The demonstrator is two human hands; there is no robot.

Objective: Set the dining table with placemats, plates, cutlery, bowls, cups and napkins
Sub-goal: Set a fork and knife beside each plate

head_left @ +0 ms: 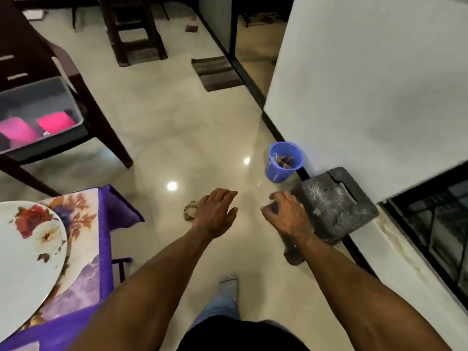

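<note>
both hands hang over the glossy cream tiled floor (202, 127) with nothing in them. the left hand (215, 214) has its fingers (225, 195) straight and close together, palm down, released. the right hand (288, 214) is palm down too, its fingers (268, 211) loosely bent and spread, grasping nothing; it sits in front of a dark grey stone slab (336, 206) that lies on the floor by the white wall (367, 72). both forearms reach forward from the near edge, side by side and apart.

a white round plate with a red flower print (27, 252) lies on a floral placemat (83, 224) on the purple-covered surface (119, 206) at the near left, well apart from either hand. farther left, a grey plastic tub (63, 138) on a dark wooden chair (96, 117) holds two bright pink things, too blurred to name. a small blue plastic bucket (281, 165) stands by the wall at the right, with dark scraps inside. a dark stool (136, 34) and a striped brown mat (215, 72) lie at the far side.
</note>
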